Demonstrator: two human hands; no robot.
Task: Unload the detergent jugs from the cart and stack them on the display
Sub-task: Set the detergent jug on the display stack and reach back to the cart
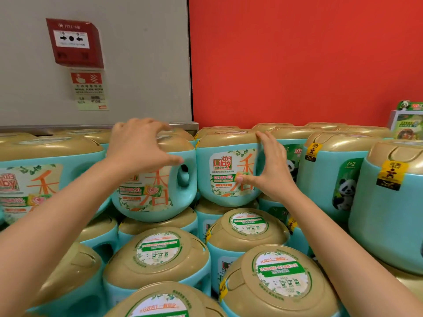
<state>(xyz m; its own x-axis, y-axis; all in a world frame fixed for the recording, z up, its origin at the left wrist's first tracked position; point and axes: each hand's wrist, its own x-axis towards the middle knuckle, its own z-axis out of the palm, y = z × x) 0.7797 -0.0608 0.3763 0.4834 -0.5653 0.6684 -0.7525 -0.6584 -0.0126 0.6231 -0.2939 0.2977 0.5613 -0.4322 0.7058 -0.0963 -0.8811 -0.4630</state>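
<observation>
Teal detergent jugs with gold lids fill the display in stacked rows. My left hand (139, 145) hovers spread over the gold lid of a top-row jug (158, 191), fingers arched, thumb near its handle hole. My right hand (270, 168) lies against the right side of the neighbouring Liby-labelled jug (226, 170), straight fingers up along its edge and thumb pressing on the front label. Neither hand closes around anything.
Lower jugs (158, 255) stand in front with round white lid labels. Panda-labelled jugs (334, 175) stand at the right. Behind are a red wall (297, 60), a grey panel with a fire alarm box (73, 42), and a boxed product (407, 124) at far right.
</observation>
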